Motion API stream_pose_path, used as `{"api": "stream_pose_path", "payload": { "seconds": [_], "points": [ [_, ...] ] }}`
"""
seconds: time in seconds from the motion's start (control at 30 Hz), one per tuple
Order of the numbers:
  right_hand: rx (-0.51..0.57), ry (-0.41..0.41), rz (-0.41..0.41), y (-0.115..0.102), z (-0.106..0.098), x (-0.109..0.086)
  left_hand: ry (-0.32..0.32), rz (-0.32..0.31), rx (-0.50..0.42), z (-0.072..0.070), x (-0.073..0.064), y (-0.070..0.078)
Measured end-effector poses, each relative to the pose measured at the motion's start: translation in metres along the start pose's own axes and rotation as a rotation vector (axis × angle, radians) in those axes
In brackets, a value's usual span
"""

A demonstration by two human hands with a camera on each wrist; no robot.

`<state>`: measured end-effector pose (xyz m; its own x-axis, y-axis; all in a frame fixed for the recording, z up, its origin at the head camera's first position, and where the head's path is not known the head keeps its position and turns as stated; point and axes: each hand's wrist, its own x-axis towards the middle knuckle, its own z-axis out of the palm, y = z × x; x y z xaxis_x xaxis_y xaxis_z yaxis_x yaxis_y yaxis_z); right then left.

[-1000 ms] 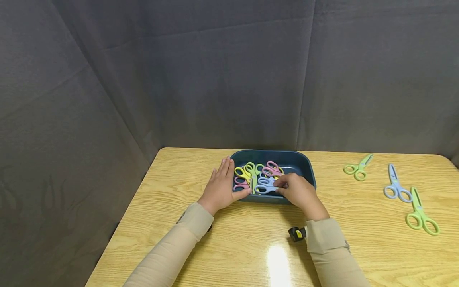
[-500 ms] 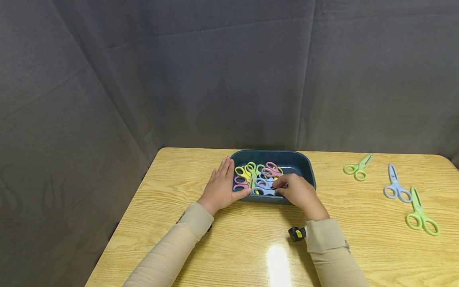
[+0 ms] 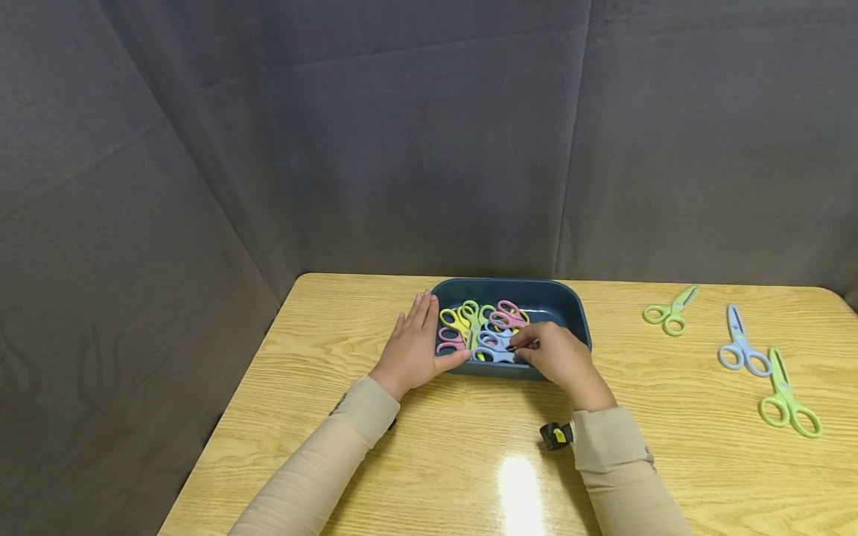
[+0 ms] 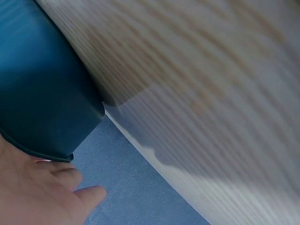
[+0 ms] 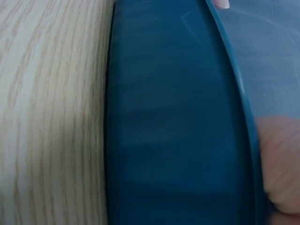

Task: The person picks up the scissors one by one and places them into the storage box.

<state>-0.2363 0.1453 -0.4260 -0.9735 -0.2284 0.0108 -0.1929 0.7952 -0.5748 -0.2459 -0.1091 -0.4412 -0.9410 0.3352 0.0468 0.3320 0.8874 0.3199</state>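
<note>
A dark blue plastic tray (image 3: pixel 496 369) holds several scissors in yellow, green, pink and blue, heaped toward its left and middle. With my right hand (image 3: pixel 559 361) I pinch a pair of light blue scissors (image 3: pixel 506 358) low inside the tray, handle loops pointing left; my fingers hide the blade end. My left hand (image 3: pixel 412 346) rests along the tray's left rim, fingers straight and thumb over the front corner beside the green scissors (image 3: pixel 473 327). The left wrist view shows the tray's outer wall (image 4: pixel 42 84) above that hand. In the right wrist view, the right hand (image 5: pixel 281 164) is partly behind the rim.
On the wooden table (image 3: pixel 442 461), to the tray's right, lie small green scissors (image 3: pixel 672 311), blue scissors (image 3: pixel 739 346) and larger green scissors (image 3: pixel 784 398). A grey cloth curtain (image 3: pixel 429 149) rises along the back and left table edges.
The light blue scissors in my right hand have shifted slightly left within the tray and turned a little. Both hands stay in nearly the same place.
</note>
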Motion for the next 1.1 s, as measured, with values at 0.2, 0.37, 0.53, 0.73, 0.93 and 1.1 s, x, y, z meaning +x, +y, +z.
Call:
{"api": "stream_pose_path", "payload": {
  "seconds": [0.2, 0.37, 0.53, 0.73, 0.93, 1.1],
  "points": [
    [-0.016, 0.019, -0.009, 0.0008, 0.0005, -0.0003, -0.01, -0.007, 0.003, -0.0009, 0.0008, 0.0004],
    [-0.015, 0.033, -0.018, 0.0005, 0.0003, -0.0006, -0.01, -0.008, -0.001, -0.0017, 0.0009, 0.0009],
    [0.0, 0.047, -0.032, 0.0012, 0.0015, -0.0005, -0.012, -0.01, -0.006, -0.0002, 0.0004, -0.0002],
    [-0.001, 0.046, -0.039, 0.0012, 0.0022, -0.0009, -0.008, -0.007, -0.003, 0.0016, 0.0005, -0.0018],
    [-0.02, 0.071, -0.088, 0.0015, -0.0017, -0.0032, -0.004, -0.001, -0.003, 0.0009, 0.0014, -0.0016],
    [-0.036, 0.129, -0.136, 0.0049, -0.006, -0.0054, 0.002, 0.009, -0.009, 0.0004, 0.0012, -0.001]
  ]
}}
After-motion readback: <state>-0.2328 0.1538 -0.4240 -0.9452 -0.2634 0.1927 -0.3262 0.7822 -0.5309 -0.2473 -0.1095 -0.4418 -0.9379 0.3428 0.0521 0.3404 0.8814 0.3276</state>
